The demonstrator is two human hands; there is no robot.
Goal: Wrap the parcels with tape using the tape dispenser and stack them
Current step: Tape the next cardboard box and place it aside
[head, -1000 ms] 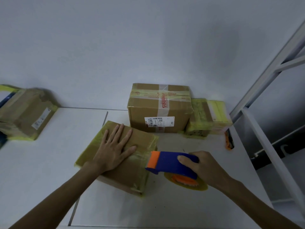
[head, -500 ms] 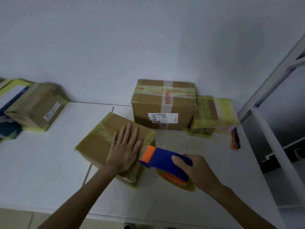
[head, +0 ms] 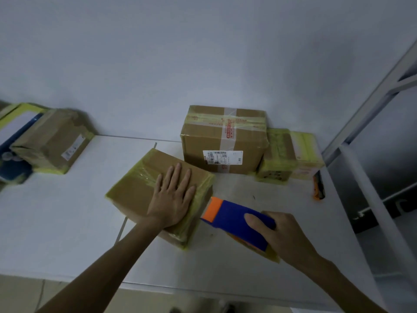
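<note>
Pressing with straight fingers, the left hand (head: 172, 199) steadied the stiff, seemingly light box (head: 135, 193); the right hand (head: 284, 233) gripped the tape dispenser (head: 232, 218).

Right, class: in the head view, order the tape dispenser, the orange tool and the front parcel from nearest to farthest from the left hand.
1. The parcel: under the left hand, touched.
2. The tape dispenser: just right of it, in the right hand.
3. The orange tool: far right.

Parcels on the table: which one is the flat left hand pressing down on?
The front parcel, set askew beside the tape dispenser, under the left hand; the other parcels lie farther back, untouched.
</note>
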